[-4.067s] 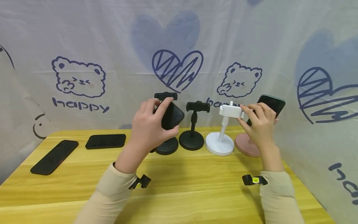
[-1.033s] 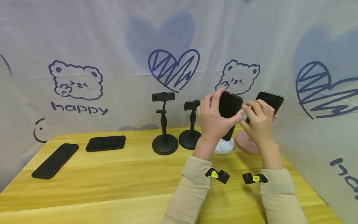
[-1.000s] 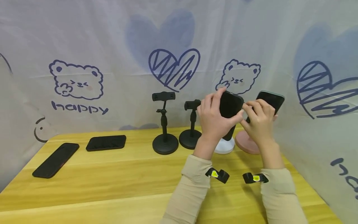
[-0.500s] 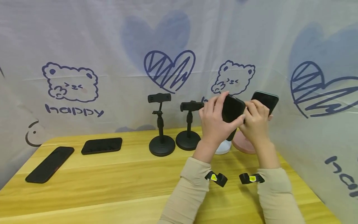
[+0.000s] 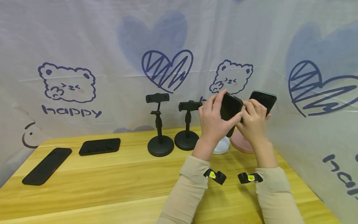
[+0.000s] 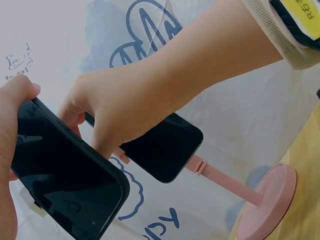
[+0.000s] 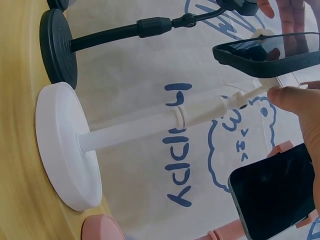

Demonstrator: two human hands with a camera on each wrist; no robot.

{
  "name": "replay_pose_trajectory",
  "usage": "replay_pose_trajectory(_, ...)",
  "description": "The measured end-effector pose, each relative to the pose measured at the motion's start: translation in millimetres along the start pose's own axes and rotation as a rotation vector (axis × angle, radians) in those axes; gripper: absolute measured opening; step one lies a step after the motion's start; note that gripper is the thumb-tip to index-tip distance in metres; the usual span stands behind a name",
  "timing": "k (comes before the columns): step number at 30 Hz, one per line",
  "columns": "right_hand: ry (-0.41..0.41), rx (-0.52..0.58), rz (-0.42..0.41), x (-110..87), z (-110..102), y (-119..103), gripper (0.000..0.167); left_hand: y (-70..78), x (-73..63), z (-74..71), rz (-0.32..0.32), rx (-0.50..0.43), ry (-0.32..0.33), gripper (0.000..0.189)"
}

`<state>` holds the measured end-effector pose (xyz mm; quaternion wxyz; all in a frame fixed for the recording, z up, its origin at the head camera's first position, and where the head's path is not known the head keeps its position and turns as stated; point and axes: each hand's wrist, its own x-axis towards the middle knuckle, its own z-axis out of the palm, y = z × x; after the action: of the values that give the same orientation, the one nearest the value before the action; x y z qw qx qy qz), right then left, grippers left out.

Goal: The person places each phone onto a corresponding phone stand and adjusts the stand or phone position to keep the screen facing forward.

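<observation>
My left hand (image 5: pixel 213 119) grips a black phone (image 5: pixel 231 107) by its edges, tilted, screen towards me. The phone stands in front of the clamp of the white phone stand (image 7: pixel 155 122), whose round base (image 5: pixel 222 147) rests on the table. With thumb and fingers, my right hand (image 5: pixel 254 123) holds the end of that white clamp, close beside the phone. The clamp is mostly hidden behind the phone and fingers, so whether the phone sits in it I cannot tell. Behind the right hand, another phone (image 5: pixel 264 100) is mounted on the pink phone stand (image 6: pixel 232 185).
Two black phone stands (image 5: pixel 160 146) (image 5: pixel 186 140) stand left of the white one, their clamps holding nothing. Two black phones (image 5: pixel 47 166) (image 5: pixel 99 146) lie on the left of the wooden table (image 5: pixel 112 183). A printed cloth (image 5: pixel 117 43) hangs close behind.
About four seconds ago my left hand held the phone by the left black stand; it has since moved right to the white stand. Over the last second, both hands barely shift.
</observation>
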<state>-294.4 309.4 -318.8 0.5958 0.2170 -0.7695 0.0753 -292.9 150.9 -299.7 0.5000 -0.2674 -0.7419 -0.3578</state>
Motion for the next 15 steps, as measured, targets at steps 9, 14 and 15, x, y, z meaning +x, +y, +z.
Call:
replay_pose_trajectory(9,-0.014,-0.037,0.014,-0.9,1.8,-1.5,0.016,0.4,2.1,7.4,-0.010,0.015,0.022,0.072)
replay_pose_trajectory(14,-0.016,-0.049,0.002,-1.3,2.2,-2.1,0.015,1.0,3.4,9.9,-0.029,0.024,0.027,0.074)
replay_pose_trajectory(15,-0.019,-0.047,0.005,-1.1,2.2,-1.9,0.014,1.3,3.6,10.4,-0.036,0.024,0.029,0.074)
